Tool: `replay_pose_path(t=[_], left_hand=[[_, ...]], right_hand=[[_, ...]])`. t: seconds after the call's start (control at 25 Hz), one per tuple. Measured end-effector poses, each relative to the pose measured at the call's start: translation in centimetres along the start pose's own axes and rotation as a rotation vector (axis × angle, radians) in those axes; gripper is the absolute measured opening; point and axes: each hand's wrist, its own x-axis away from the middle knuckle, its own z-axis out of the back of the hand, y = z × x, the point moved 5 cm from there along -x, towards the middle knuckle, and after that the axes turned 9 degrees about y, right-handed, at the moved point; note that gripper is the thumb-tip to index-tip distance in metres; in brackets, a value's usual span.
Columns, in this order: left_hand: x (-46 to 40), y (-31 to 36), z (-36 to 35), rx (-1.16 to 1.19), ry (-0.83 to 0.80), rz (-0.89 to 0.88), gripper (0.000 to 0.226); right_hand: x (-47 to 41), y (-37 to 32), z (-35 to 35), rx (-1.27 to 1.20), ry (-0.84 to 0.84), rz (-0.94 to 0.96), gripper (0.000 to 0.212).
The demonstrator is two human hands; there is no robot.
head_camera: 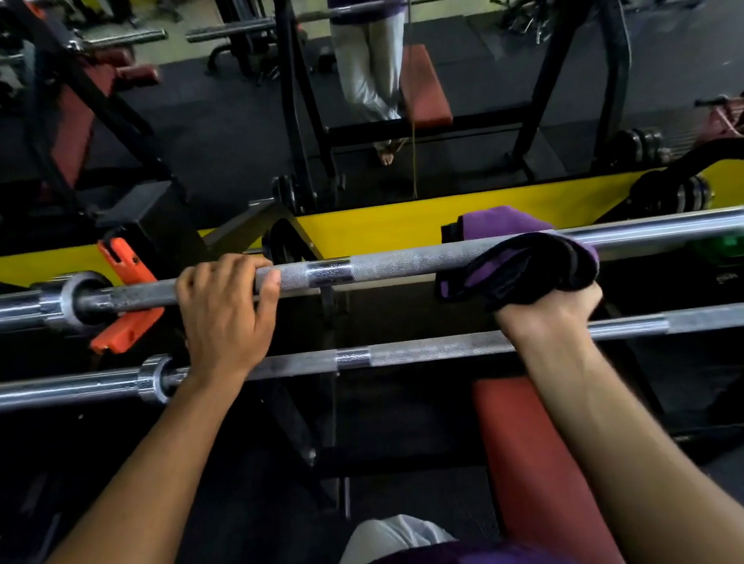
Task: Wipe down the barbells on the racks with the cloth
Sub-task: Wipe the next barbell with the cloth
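The left hand (224, 312) grips the upper barbell (404, 264) near its collar; the right hand (548, 311) holds the purple cloth (517, 264) wrapped over its shaft, mid-wipe; the lower barbell (434, 349) apparently awaits wiping.

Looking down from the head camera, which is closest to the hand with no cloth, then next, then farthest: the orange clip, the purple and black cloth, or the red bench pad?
From the left hand, which grips the upper barbell:
1. Orange clip, just to its left, by the bar's collar.
2. Purple and black cloth, to the right along the same bar, held by the right hand.
3. Red bench pad, lower right, under the right forearm.
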Motion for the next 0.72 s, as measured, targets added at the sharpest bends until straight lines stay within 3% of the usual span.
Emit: replay_pose_path(t=[0.16, 0.24, 0.4, 0.56, 0.72], left_hand=[[0.1, 0.6, 0.1, -0.019, -0.011, -0.018, 0.05], [0.1, 0.5, 0.0, -0.016, -0.032, -0.024, 0.049], [0.3, 0.1, -0.1, -0.023, -0.042, -0.059, 0.047], [0.5, -0.3, 0.0, 0.013, -0.024, -0.083, 0.05], [0.3, -0.1, -0.2, 0.024, -0.037, -0.049, 0.057]], right_hand=[[0.7, 4.9, -2.5, -0.123, 0.051, -0.11, 0.048], [1.7, 9.1, -2.8, -0.025, 0.02, -0.178, 0.05], [4.2, 15.2, -3.4, 0.083, -0.065, -0.339, 0.037], [3.2, 11.9, -2.4, 0.166, -0.16, -0.252, 0.04], [-0.2, 3.3, 0.2, 0.239, -0.063, -0.044, 0.03]])
